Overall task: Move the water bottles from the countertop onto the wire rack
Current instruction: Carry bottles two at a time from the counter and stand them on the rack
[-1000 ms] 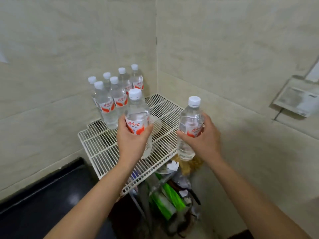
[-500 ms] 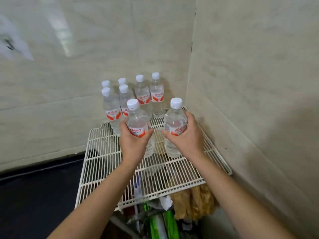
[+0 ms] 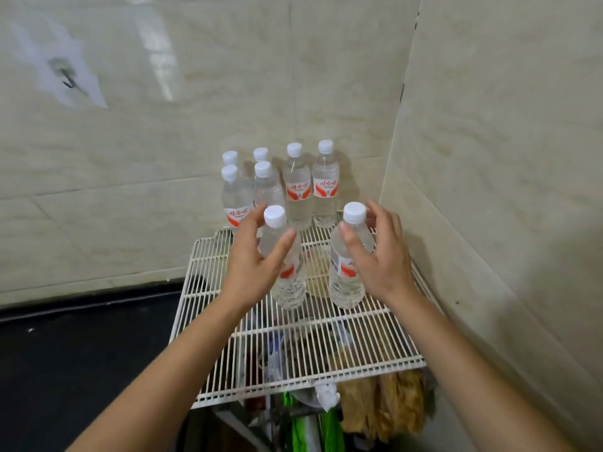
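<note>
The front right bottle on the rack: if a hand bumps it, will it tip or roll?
The front right bottle is tall and narrow and stands on spaced wires of the rack, so it would probably tip fairly easily. It looks full, so likely heavy for its size. On its side, the round body could roll.

I can make out red Chinese characters, seemingly 娃哈哈, on the white-and-red labels of the water bottles (image 3: 297,187) at the back of the wire rack (image 3: 313,340); smaller print is unreadable.
</note>
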`<state>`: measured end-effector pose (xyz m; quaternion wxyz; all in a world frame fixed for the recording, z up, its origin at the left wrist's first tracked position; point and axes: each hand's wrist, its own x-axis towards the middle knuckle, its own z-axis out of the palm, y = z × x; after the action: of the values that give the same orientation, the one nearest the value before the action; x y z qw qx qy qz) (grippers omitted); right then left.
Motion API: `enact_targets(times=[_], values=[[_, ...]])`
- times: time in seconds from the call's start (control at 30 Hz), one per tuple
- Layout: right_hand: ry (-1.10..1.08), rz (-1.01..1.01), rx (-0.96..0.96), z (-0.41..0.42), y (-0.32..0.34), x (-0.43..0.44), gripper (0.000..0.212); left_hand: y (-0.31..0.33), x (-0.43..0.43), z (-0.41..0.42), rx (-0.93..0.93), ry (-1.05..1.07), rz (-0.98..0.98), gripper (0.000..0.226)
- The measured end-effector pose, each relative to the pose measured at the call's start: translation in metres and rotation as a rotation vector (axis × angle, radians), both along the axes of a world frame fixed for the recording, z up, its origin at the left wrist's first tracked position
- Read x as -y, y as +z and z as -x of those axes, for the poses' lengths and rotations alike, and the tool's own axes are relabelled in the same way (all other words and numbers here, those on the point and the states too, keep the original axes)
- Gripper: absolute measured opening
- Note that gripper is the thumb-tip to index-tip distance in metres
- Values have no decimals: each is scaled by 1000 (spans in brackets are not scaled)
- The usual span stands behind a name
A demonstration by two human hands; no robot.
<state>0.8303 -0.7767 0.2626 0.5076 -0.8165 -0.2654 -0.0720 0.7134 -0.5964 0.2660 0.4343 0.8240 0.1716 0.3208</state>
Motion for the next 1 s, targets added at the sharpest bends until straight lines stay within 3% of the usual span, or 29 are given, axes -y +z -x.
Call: enact_targets(times=[0.07,0.17,0.23,0.33,0.4,0.6,1.0], values=[[43,-12,44,-3,18,-3,76,18,-10,0,-25,-85,-62,57],[134,170,130,-12,34,-2,62,38,-28,4,-101,-157,-220,48],[222,283,109,-19,39,4,59,49,-41,6,-166,-216,-285,48],[319,291,-6,-27,49,11,56,62,-49,2,-218,-305,-370,44],[293,310,25,-32,58,11,49,68,-48,-7,-220,-325,-356,35],[140,400,76,-58,76,-15,42,79,-51,-44,-176,-254,-238,20],[112,406,98,-121,67,-74,53,76,-75,-122,-340,-70,-442,33]])
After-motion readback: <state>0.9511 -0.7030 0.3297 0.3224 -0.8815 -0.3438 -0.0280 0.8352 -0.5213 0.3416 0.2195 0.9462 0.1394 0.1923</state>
